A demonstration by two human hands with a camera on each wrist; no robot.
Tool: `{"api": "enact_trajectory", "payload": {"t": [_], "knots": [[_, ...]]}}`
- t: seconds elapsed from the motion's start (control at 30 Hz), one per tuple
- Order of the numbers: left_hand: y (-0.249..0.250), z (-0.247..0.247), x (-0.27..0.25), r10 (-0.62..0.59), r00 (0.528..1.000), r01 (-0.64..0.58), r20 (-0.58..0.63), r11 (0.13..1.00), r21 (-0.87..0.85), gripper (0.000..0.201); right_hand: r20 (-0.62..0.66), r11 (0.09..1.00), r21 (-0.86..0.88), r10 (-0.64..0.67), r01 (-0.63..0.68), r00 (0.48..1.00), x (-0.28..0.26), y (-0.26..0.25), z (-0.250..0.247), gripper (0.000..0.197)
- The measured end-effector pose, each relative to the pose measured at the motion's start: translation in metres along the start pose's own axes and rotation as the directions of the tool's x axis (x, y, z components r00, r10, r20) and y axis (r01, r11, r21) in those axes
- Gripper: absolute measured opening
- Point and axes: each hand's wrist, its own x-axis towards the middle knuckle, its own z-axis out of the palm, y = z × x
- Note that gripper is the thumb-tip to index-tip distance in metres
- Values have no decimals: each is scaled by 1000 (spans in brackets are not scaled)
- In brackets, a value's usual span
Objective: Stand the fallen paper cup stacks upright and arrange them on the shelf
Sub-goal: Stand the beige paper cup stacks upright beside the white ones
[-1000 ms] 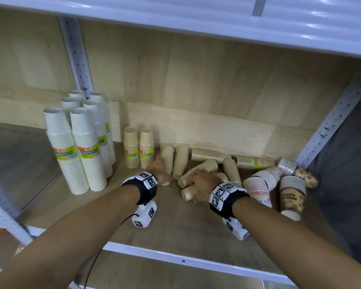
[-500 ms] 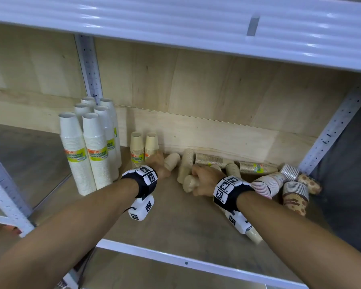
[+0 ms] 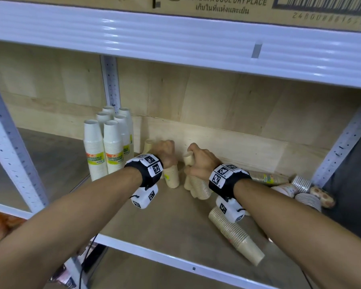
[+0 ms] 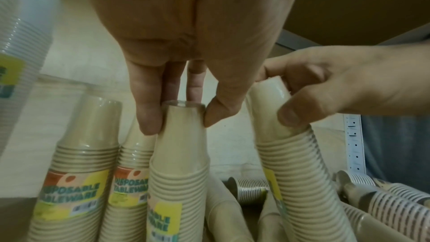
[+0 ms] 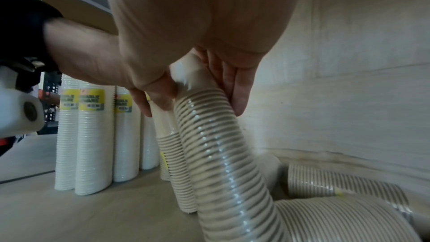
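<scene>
Wrapped tan paper cup stacks stand and lie on the wooden shelf. My left hand pinches the top of one tan stack, which stands upright beside two upright labelled tan stacks. My right hand grips the top of another tan stack; it leans, its base among the fallen ones. In the left wrist view the right hand and its leaning stack show just to the right.
Tall white cup stacks stand upright at the left. One tan stack lies near the shelf's front edge under my right forearm. More fallen tan stacks and patterned cups lie at the right.
Both hands have raised their tan stacks from lying flat: the left one now stands upright, the right one leans steeply. One tan stack has ended up near the front edge.
</scene>
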Motion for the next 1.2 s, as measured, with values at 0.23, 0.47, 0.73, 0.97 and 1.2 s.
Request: {"api": "enact_trajectory", "payload": {"t": [0.23,0.47,0.73,0.97,1.2], "knots": [[-14,-9,0,-10,998,13,68,999,-52,24,-95,996,84,-3,11,995,3,-16,9,43],[-16,-18,3,-38,995,42,91,998,-40,20,-99,980,181,97,-78,990,9,-27,24,39],[-24,-11,5,-15,987,25,159,998,-60,20,-31,973,206,108,-100,994,6,-26,38,40],[-32,-11,7,47,979,-28,196,995,-98,38,-46,971,195,148,-136,988,8,-25,33,41],[-38,-5,11,72,982,-47,173,988,-144,30,-62,987,112,122,-115,991,13,-29,33,39]]}}
